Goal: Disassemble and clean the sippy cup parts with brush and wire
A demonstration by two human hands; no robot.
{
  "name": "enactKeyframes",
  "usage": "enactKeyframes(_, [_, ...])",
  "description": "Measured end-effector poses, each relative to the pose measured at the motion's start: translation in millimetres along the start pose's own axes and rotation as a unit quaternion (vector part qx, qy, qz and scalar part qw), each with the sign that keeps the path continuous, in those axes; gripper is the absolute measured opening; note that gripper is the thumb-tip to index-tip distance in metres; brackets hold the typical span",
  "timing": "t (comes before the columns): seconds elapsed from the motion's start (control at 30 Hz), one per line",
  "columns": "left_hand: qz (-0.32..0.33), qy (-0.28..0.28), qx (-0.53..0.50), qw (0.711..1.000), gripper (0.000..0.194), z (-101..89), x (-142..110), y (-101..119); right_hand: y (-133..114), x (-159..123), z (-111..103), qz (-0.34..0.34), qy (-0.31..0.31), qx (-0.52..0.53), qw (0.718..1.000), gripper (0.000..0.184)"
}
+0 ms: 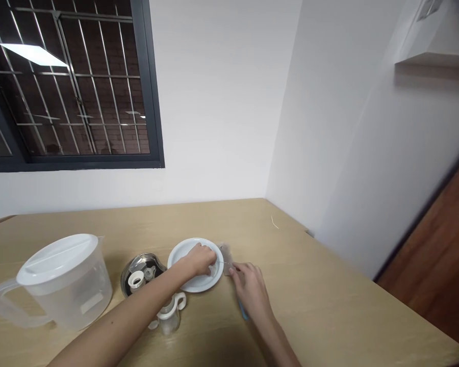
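Note:
Over a white plate (196,289), my left hand (202,259) is closed, fingers curled down. A small pale thing shows by its fingertips, too small to make out. My right hand (251,286) is just right of the plate, thumb and forefinger pinched together. A thin light strand (222,262) runs between the two hands, its right end at the right fingertips. Beside the plate's right rim lies a see-through packet (225,251), partly behind the right fingers. Under the right hand a narrow blue object (243,310) sticks out, mostly hidden.
A lidded translucent pitcher (71,285) stands at the left. Near my left forearm are a round metal dish (125,275) holding a white ring-shaped part (136,280), and a small clear jar with a white handle (170,322). A white strip (274,223) lies toward the table's back right.

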State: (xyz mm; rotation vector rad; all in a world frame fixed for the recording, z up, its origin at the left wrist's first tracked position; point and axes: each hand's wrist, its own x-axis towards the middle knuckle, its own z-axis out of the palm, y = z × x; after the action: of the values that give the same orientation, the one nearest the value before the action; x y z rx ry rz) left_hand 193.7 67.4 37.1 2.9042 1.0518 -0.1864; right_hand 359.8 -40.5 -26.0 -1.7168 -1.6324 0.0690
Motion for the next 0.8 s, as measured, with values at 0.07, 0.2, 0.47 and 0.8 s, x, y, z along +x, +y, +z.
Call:
enactKeyframes(0.07, [-0.006, 0.004, -0.009, 1.0, 0.022, 3.7, 4, -2, -3, 12, 2, 0.006, -0.015, -0.002, 1.0, 0.029])
enactKeyframes(0.2, [-0.02, 0.014, -0.041, 0.999, 0.019, 12.6, 9, -5, -8, 24, 7, 0.009, -0.029, 0.003, 1.0, 0.03])
enactKeyframes(0.47, [-0.04, 0.085, -0.171, 0.981, 0.006, -0.7, -11, -18, -9, 33, 15, 0.036, -0.024, -0.006, 0.999, 0.028])
enactKeyframes(0.8, [-0.071, 0.309, -0.402, 0.859, 0.033, -28.7, -99, -53, -14, 30, 5, -0.02, -0.029, 0.004, 0.999, 0.031])
